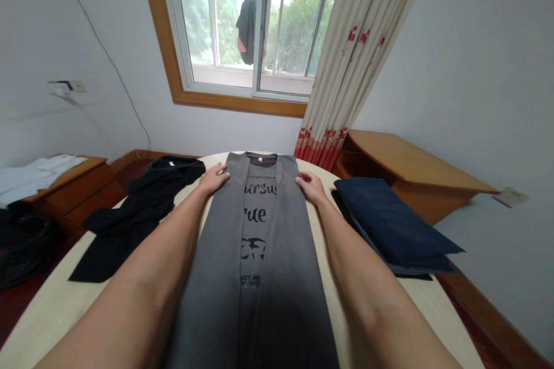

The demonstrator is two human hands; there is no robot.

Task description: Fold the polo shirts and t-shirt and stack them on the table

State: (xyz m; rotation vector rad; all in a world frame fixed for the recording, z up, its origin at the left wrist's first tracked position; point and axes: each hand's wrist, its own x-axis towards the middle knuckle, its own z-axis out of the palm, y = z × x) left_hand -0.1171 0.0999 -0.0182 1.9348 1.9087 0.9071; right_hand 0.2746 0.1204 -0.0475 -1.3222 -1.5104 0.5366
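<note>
A grey T-shirt (289, 230) with black lettering lies lengthwise in front of me, its two sides folded in over the printed middle. Its collar, with a small white label, points to the far end of the table. My left hand (213, 179) is at the far left edge of the shirt, thumb and fingers closed on the cloth. On the opposite edge my right hand (311, 186) pinches the cloth, fingers curled. The near end of the shirt is in shadow and runs out of view.
Black clothing (147, 199) lies crumpled on the left of the pale round table (52, 300). A stack of folded dark blue clothes (389, 219) sits on the right. Beyond stand a wooden desk (415, 161), a curtain (359, 57), a window and a low cabinet (82, 184).
</note>
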